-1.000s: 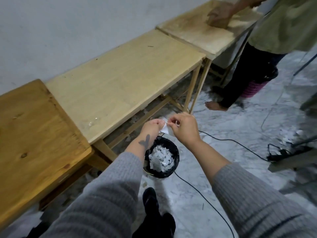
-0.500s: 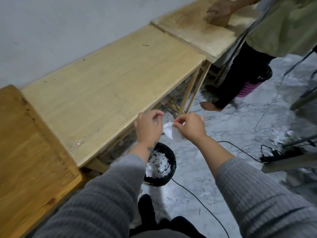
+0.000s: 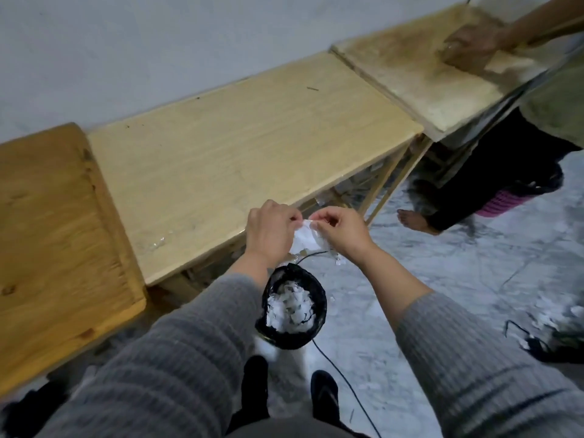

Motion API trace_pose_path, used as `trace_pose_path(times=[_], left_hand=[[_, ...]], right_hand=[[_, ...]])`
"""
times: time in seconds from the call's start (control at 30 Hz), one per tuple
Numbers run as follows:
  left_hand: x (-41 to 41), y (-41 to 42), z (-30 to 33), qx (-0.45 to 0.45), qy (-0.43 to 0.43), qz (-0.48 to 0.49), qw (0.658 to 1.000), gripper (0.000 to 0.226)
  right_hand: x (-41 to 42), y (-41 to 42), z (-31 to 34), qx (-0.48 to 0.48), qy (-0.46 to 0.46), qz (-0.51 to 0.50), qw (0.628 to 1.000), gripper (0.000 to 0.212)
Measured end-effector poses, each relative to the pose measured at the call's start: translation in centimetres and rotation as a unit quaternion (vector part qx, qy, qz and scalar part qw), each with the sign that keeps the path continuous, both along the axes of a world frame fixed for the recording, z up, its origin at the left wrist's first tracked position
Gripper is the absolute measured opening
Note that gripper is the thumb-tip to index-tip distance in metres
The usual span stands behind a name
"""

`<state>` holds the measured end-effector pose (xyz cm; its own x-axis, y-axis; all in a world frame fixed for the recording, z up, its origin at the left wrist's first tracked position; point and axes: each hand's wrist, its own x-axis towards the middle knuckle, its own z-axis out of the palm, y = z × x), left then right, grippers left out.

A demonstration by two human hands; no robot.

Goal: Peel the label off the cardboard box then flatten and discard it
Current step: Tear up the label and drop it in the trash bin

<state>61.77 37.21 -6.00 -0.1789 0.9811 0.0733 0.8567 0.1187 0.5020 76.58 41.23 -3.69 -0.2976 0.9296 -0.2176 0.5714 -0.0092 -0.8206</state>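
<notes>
My left hand [image 3: 270, 230] and my right hand [image 3: 343, 229] both pinch the top edge of a small white label piece [image 3: 305, 240], held in the air just off the front edge of the pale wooden table [image 3: 237, 147]. The paper hangs down between the two hands. Below them on the floor stands a small bin with a black liner [image 3: 290, 306], filled with white paper scraps. No cardboard box shows near my hands.
A darker wooden table [image 3: 60, 245] stands at left and a worn one [image 3: 420, 77] at back right, where another person [image 3: 493, 172] stands, a hand on something flat and brown. A black cable [image 3: 344, 374] runs across the marble floor. Paper scraps and my feet lie below.
The view has shifted, and both hands have stayed together over the bin with the label piece. The paper now hangs lower and wider between the fingers.
</notes>
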Motion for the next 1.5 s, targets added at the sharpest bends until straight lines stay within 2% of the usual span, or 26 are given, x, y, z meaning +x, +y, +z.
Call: trace_pose_path(times=[0.23,0.3,0.37,0.4,0.43,0.5,0.57,0.63,0.7,0.77,0.8,0.87,0.9,0.93,1.07,1.23,1.33,1.4,1.5], left_hand=[[1.8,-2.6,-0.3,-0.002,0.009,0.082,0.997,0.016],[2.3,-3.3,-0.5,-0.020,0.022,0.088,0.996,0.014],[2.6,-4.2,-0.6,-0.049,0.040,0.087,0.994,0.014],[2.6,-4.5,-0.6,-0.060,0.047,0.088,0.993,0.015],[2.6,-4.8,-0.5,-0.072,0.049,0.090,0.992,0.018],[2.6,-5.4,-0.1,-0.079,0.053,0.100,0.990,0.020],[2.8,-6.2,0.2,-0.082,0.039,0.122,0.988,0.018],[3.0,-6.9,0.2,-0.088,-0.040,0.188,0.977,0.013],[3.5,-7.2,0.2,-0.096,-0.156,0.271,0.945,0.016],[3.7,-7.4,0.3,-0.093,-0.234,0.302,0.920,0.022],[3.5,-7.6,0.2,-0.076,-0.306,0.311,0.897,0.024],[3.0,-8.1,0.2,-0.034,-0.461,0.325,0.825,0.028],[2.8,-8.4,0.1,-0.021,-0.501,0.330,0.800,0.028],[2.7,-8.5,-0.1,-0.017,-0.511,0.339,0.790,0.026],[3.0,-7.6,-1.4,-0.030,-0.479,0.398,0.782,0.017],[0.4,-9.8,-4.6,-0.072,-0.355,0.493,0.791,0.018],[1.3,-9.2,-5.9,-0.106,-0.315,0.450,0.829,0.019],[2.5,-8.0,-6.4,-0.129,-0.295,0.406,0.855,0.018],[2.9,-6.8,-8.3,-0.132,-0.314,0.388,0.856,0.015]], right_hand=[[0.8,0.2,-0.4,-0.050,0.029,0.054,0.997,0.007],[1.0,0.1,-0.6,0.018,-0.042,0.125,0.991,0.004],[1.1,0.2,-0.3,0.167,-0.182,0.242,0.938,0.009],[0.9,0.2,0.0,0.213,-0.219,0.288,0.908,0.015],[0.8,0.1,0.4,0.232,-0.237,0.320,0.888,0.018],[0.5,-0.4,0.8,0.240,-0.245,0.353,0.870,0.016],[0.4,-0.9,0.7,0.237,-0.218,0.356,0.877,0.012],[0.1,-1.6,0.6,0.235,-0.177,0.353,0.888,0.015],[-0.3,-2.2,0.4,0.235,-0.132,0.331,0.904,0.020],[-0.7,-2.9,0.1,0.221,-0.077,0.288,0.929,0.022],[-0.9,-3.2,-0.1,0.203,-0.048,0.264,0.942,0.021],[-1.3,-3.8,-0.6,0.160,-0.002,0.218,0.963,0.019],[-1.4,-4.0,-0.8,0.140,0.015,0.197,0.970,0.018],[-1.4,-4.2,-1.0,0.119,0.029,0.177,0.977,0.017],[-1.5,-5.2,-2.1,0.089,0.009,0.144,0.986,0.016],[1.7,-2.8,-3.4,0.079,-0.038,0.051,0.995,0.015],[2.9,-1.6,-4.4,0.039,-0.067,0.073,0.994,0.007],[2.6,-2.2,-5.8,0.006,-0.062,0.077,0.995,0.016],[2.5,-3.1,-8.0,-0.013,-0.052,0.059,0.997,0.004]])
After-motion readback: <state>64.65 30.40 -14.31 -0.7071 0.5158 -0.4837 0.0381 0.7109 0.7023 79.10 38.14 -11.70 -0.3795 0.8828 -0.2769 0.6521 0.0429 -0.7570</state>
